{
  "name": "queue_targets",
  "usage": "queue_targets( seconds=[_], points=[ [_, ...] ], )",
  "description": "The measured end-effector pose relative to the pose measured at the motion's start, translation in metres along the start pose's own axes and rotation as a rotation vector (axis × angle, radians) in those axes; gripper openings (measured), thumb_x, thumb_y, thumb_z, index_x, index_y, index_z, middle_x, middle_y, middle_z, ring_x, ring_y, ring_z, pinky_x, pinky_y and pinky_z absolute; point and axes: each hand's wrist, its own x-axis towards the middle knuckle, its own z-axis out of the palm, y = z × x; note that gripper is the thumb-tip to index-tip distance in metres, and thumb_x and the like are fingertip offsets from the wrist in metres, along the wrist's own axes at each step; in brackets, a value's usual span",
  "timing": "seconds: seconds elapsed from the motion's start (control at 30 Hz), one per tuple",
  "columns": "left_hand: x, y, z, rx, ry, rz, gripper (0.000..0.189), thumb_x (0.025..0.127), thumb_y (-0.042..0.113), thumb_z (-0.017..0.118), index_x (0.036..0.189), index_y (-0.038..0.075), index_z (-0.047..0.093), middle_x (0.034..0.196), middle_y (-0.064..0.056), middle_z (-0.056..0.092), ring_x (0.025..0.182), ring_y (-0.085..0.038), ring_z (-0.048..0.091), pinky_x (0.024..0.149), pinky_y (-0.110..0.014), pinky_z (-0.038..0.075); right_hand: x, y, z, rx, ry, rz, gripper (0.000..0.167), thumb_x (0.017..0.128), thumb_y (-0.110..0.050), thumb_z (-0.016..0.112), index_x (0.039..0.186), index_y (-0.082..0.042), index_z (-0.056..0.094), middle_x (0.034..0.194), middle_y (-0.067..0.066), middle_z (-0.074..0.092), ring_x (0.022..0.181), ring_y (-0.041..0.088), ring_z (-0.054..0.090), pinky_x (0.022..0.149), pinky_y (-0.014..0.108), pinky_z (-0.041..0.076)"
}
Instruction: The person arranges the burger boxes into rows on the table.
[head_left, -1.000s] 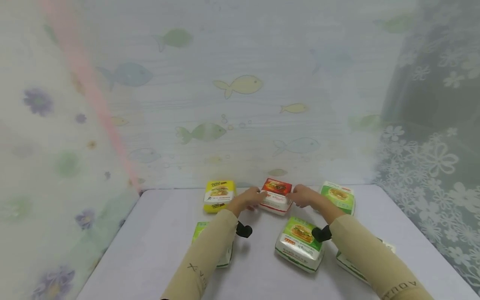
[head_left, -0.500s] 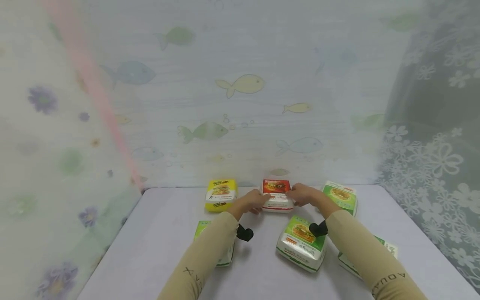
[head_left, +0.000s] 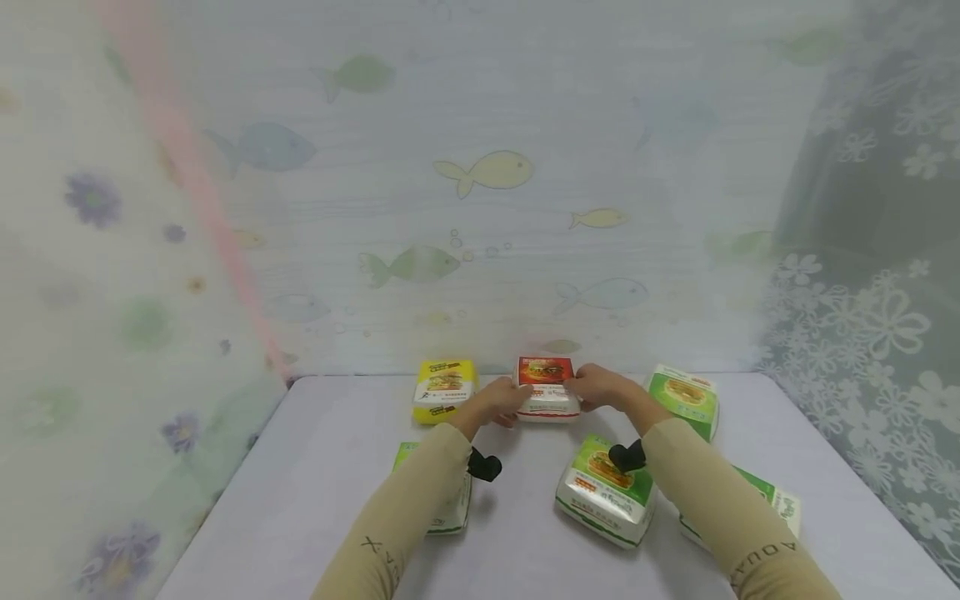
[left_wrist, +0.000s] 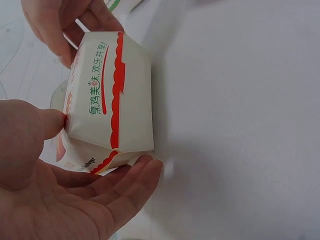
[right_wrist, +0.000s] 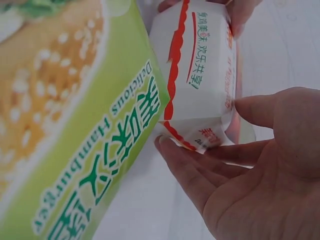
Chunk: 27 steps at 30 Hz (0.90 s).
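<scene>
Red box [head_left: 547, 406] sits near far edge of table [head_left: 300, 467], btw L hand [head_left: 495, 400], pinching one side, & R hand [head_left: 604, 388], pinching the other, neither clearly nearer. Its front face runs hand-to-hand, w/ yellow box [head_left: 444, 392] off L, green box [head_left: 684, 402] off R.

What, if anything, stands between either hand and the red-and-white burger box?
Nothing visible: the left hand and right hand both grip the red-and-white burger box, from opposite sides. The central green box sits on its near side, not between.
</scene>
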Motion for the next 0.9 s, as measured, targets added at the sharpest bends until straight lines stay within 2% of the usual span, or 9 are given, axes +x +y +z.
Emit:
queue_targets(
  seconds=[0.27,0.47,0.67,0.83,0.9],
  points=[
    [0.003,-0.005,0.002,0.037,-0.009,-0.031,0.043,0.106,0.041,0.054,0.118,0.001,0.058,0.093,-0.011,0.060,0.083,-0.026,0.061,0.076,-0.037,0.061,0.003,0.002,0.002,-0.031,-0.014,0.025,0.052,0.109,-0.020,0.045,0.141,0.019,0.040,0.129,0.028,0.057,0.113,0.035,0.062,0.097,0.044,0.056],
    [-0.003,-0.002,0.001,0.023,-0.019,-0.022,0.042,0.107,0.041,0.052,0.116,0.000,0.059,0.091,-0.011,0.059,0.086,-0.028,0.062,0.079,-0.039,0.061,0.004,0.003,0.001,-0.044,-0.014,0.032,0.053,0.109,-0.022,0.045,0.142,0.018,0.040,0.129,0.027,0.058,0.113,0.035,0.062,0.098,0.045,0.055],
    [-0.007,0.001,-0.002,0.033,-0.038,0.001,0.045,0.108,0.043,0.049,0.117,-0.001,0.058,0.091,-0.012,0.059,0.088,-0.030,0.062,0.086,-0.044,0.059,0.001,0.009,-0.003,-0.080,-0.009,0.017,0.057,0.110,-0.026,0.043,0.144,0.019,0.036,0.139,0.034,0.050,0.114,0.041,0.062,0.098,0.048,0.055],
    [-0.011,0.002,-0.009,0.144,-0.042,0.061,0.057,0.107,0.044,0.049,0.132,-0.007,0.054,0.100,-0.013,0.059,0.093,-0.030,0.063,0.086,-0.044,0.059,-0.011,0.010,-0.008,-0.130,-0.005,-0.024,0.058,0.110,-0.027,0.043,0.144,0.019,0.036,0.140,0.037,0.047,0.114,0.043,0.063,0.095,0.048,0.056],
    [-0.014,0.003,-0.013,0.188,-0.029,0.084,0.062,0.107,0.045,0.049,0.139,-0.008,0.049,0.112,-0.017,0.060,0.095,-0.029,0.063,0.085,-0.043,0.060,-0.019,0.009,-0.011,-0.161,-0.001,-0.042,0.058,0.110,-0.028,0.044,0.145,0.018,0.036,0.140,0.036,0.048,0.115,0.043,0.063,0.096,0.049,0.055]
  ],
)
